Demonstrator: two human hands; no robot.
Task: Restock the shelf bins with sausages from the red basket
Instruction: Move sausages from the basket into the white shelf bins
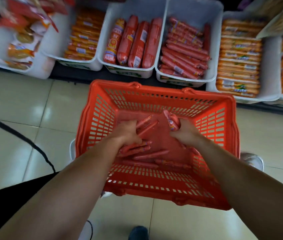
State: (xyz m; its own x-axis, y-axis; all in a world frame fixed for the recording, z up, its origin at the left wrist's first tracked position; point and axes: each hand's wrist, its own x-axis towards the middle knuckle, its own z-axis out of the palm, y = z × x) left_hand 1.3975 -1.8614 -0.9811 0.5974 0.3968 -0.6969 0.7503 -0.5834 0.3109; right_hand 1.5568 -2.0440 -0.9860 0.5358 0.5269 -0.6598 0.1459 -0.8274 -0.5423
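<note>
Red slotted plastic basket (211, 118) sits on the pale tiled floor (15, 101) before white plastic shelf bins (194, 9). Thin red wrapped sausages (146, 155) lie along its near edge. The left hand (126, 130) curls its fingers round several; the right hand (184, 131) clutches an upright bunch.

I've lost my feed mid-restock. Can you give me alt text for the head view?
A person reaches into a red basket: the left grip holds a bundle of thin red sausages, the right grip a few more, with loose sausages lying on the basket's bottom. Beyond it, white shelf bins hold red and orange sausages.
</note>
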